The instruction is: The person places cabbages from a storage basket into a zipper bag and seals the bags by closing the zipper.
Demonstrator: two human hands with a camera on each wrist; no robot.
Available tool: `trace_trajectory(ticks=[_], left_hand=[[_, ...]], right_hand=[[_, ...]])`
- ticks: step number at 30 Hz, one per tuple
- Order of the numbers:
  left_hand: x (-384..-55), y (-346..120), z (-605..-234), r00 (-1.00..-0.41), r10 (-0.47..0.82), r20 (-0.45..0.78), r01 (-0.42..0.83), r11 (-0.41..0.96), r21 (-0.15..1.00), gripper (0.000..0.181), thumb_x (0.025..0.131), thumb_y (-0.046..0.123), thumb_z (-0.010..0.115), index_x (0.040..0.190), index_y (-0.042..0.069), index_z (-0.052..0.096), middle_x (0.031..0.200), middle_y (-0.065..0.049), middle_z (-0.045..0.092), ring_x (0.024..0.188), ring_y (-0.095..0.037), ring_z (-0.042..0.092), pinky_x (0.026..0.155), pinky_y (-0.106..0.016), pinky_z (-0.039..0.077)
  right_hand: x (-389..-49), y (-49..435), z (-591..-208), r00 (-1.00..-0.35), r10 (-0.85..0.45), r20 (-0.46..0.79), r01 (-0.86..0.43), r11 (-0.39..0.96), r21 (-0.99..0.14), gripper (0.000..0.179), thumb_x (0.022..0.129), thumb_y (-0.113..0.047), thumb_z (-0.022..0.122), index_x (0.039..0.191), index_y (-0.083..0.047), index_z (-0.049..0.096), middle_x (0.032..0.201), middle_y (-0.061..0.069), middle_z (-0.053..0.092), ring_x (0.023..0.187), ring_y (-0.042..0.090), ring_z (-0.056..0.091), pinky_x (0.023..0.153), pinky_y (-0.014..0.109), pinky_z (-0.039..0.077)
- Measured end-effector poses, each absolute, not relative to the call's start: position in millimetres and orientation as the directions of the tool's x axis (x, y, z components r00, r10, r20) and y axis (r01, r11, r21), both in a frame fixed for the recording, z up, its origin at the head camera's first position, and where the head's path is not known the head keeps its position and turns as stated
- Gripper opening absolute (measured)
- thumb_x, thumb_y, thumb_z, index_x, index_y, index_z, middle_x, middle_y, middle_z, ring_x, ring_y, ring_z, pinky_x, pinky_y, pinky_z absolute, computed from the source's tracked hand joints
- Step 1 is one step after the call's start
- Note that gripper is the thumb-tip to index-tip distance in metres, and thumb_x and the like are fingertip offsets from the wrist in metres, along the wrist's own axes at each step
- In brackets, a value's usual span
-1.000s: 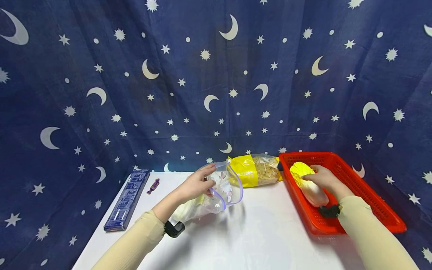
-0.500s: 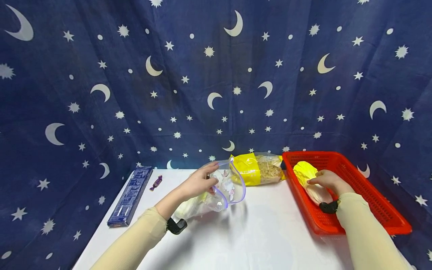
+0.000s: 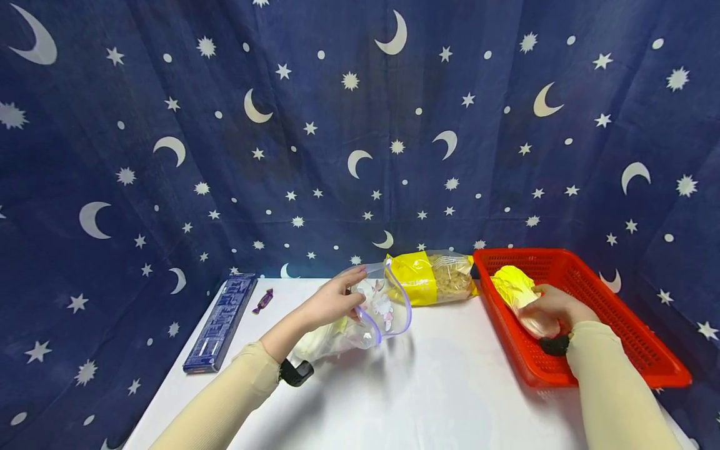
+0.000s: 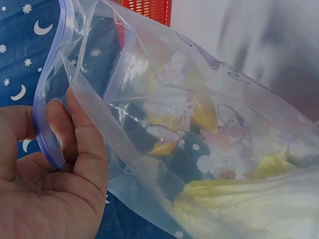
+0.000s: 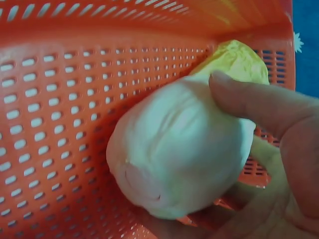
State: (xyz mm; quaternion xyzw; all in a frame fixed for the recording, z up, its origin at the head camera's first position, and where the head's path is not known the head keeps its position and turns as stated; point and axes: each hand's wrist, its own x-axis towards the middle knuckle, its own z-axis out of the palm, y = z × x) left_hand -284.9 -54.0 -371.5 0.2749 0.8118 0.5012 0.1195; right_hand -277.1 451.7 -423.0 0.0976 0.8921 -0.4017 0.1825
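Observation:
My left hand [image 3: 334, 304] pinches the purple-edged mouth of a clear zip bag [image 3: 388, 306], which stands open toward the right. Inside the bag, a pale yellow-white napa cabbage [image 4: 249, 204] shows through the printed plastic in the left wrist view. Over at the right, a second napa cabbage [image 3: 514, 294] lies in the red basket [image 3: 619, 331], its yellow leaf end pointing away. My right hand [image 3: 559, 306] grips this cabbage, the thumb on top and the fingers curled beneath its white base, as the right wrist view shows.
Behind the zip bag lies a yellow and clear packet of dry food pieces [image 3: 433, 278], close to the basket's left rim. On the left of the white table [image 3: 427, 400] are a long blue box [image 3: 222, 322] and a purple wrapped candy [image 3: 262, 301]. A starry curtain [image 3: 315, 156] hangs behind.
My right hand has worked its fingers round the cabbage in the basket, which has turned slightly. The left hand keeps its hold on the bag. The head view has shifted a little.

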Motion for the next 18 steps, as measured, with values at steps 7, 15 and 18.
trace_trajectory(ticks=[7, 15, 18], left_hand=[[-284.6, -52.9, -371.2, -0.819, 0.569, 0.076, 0.319, 0.34, 0.885, 0.062, 0.096, 0.008, 0.057, 0.154, -0.006, 0.039, 0.167, -0.011, 0.026, 0.072, -0.016, 0.064, 0.07, -0.031, 0.063], [-284.8, -52.5, -371.1, -0.821, 0.566, 0.073, 0.314, 0.341, 0.886, 0.062, 0.096, 0.006, 0.057, 0.153, -0.007, 0.039, 0.167, -0.011, 0.027, 0.075, -0.017, 0.062, 0.07, -0.031, 0.062], [-284.7, -52.8, -370.6, -0.821, 0.566, 0.071, 0.309, 0.337, 0.889, 0.062, 0.095, 0.007, 0.057, 0.153, -0.007, 0.039, 0.167, -0.011, 0.026, 0.075, -0.018, 0.062, 0.07, -0.031, 0.062]], right_hand=[[-271.5, 457.1, -420.8, -0.876, 0.003, -0.482, 0.385, 0.608, -0.695, 0.1, 0.091, -0.029, 0.073, 0.158, 0.005, 0.006, 0.134, 0.037, 0.027, 0.098, 0.034, 0.053, 0.081, 0.045, 0.061], [-275.8, 461.6, -423.5, -0.861, -0.023, -0.508, 0.397, 0.593, -0.7, 0.097, 0.094, -0.031, 0.068, 0.159, 0.004, 0.004, 0.142, 0.039, 0.022, 0.106, 0.037, 0.05, 0.084, 0.05, 0.06], [-278.9, 463.0, -426.8, -0.861, -0.036, -0.507, 0.4, 0.567, -0.72, 0.093, 0.095, -0.029, 0.063, 0.159, 0.003, 0.004, 0.15, 0.039, 0.013, 0.117, 0.047, 0.044, 0.085, 0.057, 0.058]])
